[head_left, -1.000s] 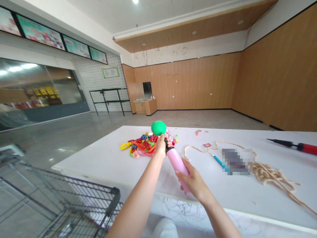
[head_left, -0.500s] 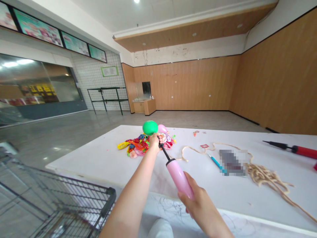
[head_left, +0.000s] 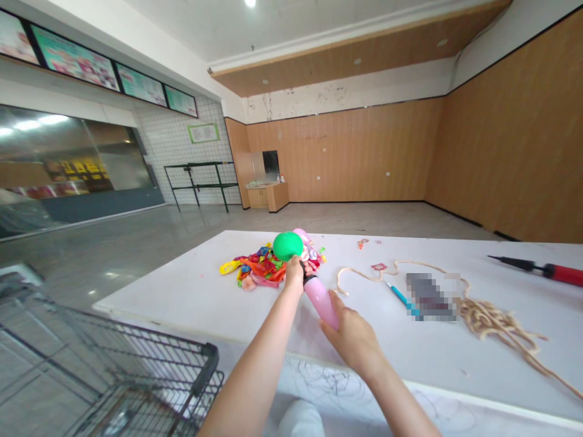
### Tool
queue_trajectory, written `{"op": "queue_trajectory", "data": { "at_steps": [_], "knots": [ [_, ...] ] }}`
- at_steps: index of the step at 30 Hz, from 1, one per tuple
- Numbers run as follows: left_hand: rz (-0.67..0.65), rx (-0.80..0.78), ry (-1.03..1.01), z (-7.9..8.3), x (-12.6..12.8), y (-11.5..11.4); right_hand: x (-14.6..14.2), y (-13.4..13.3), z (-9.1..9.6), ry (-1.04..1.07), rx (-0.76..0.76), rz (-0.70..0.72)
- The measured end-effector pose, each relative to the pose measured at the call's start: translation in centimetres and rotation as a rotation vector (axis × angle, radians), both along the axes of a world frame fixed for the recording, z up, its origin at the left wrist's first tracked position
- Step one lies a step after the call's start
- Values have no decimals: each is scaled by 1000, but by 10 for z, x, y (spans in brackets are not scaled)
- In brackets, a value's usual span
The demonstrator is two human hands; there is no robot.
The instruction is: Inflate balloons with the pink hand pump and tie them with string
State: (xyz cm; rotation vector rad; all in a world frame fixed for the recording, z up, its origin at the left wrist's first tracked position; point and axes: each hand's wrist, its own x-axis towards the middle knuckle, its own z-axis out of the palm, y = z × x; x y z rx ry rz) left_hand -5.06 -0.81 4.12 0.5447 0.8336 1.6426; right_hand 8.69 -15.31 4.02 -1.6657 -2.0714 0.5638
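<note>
Pink hand pump (head_left: pixel 319 297) is being held over the near part of the white table (head_left: pixel 191 291), tilted so that its nozzle end is pointing up and away toward a small green balloon (head_left: pixel 288 246). The right hand (head_left: pixel 353 337) is wrapping around the lower end of the pump body, fingers closed on it, with only the upper part of the pink barrel showing above the hand. The left hand (head_left: pixel 295 273) is pinching shut around the neck of the balloon where it is meeting the dark nozzle, so the partly inflated balloon is sitting just above the fingertips. Both forearms are reaching forward from the bottom edge of the view, the 2 hands lying close together along the line of the pump.

Just behind the balloon, a heap of uninflated coloured balloons (head_left: pixel 255 270) is lying on the tabletop. To the right, a blue pen (head_left: pixel 401 297) is resting beside a blurred dark object (head_left: pixel 430 296), and a tangle of beige cord (head_left: pixel 496 325) is trailing across the surface toward the right edge. Farther right, a red and black pump (head_left: pixel 546 269) is lying flat, well apart from the hands. A wire shopping cart (head_left: pixel 136 376) is standing at the lower left, near the table's corner.
</note>
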Motion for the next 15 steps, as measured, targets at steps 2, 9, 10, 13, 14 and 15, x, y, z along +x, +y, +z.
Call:
{"op": "queue_trajectory", "data": {
  "at_steps": [2, 9, 10, 13, 14, 15],
  "knots": [
    [-1, -18, 31, -2, 0, 2, 0, -3, -3, -25, 4, 5],
    [54, -52, -24, 2, -11, 22, 32, -31, -13, -168, 13, 0],
    [68, -57, -33, 4, -14, 25, 38, -35, -15, -179, 18, 2],
    [98, -60, -56, 7, -20, 31, 49, -42, -18, -220, 33, -3],
    [102, -56, -62, 7, -20, 31, 50, -42, -18, -239, 31, -7],
    [105, -50, -67, 5, -19, 29, 50, -42, -18, -256, 29, -11]
  ]
}}
